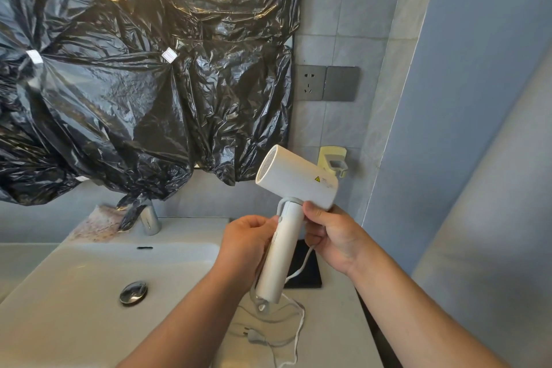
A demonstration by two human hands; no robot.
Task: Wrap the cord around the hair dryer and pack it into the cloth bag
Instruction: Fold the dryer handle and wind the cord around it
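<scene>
White hair dryer (pixel 295 179), held upright over the countertop (pixel 334 323). Left hand (pixel 248 242), at 9 o'clock of the handle, curls its fingers round it. Right hand (pixel 331 236), at 3 o'clock, pinches the cord (pixel 302 263). Slack cord and plug (pixel 254 336) lie at 6 o'clock. Sink (pixel 89 278) at 8 o'clock.

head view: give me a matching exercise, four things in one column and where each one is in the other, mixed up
Things
1 dryer
2 plug
3 socket
4 stopper

Places
a in the sink
b on the tiled wall
c held by the left hand and right hand
d lying on the counter

Pairs: 1-c, 2-d, 3-b, 4-a
</scene>
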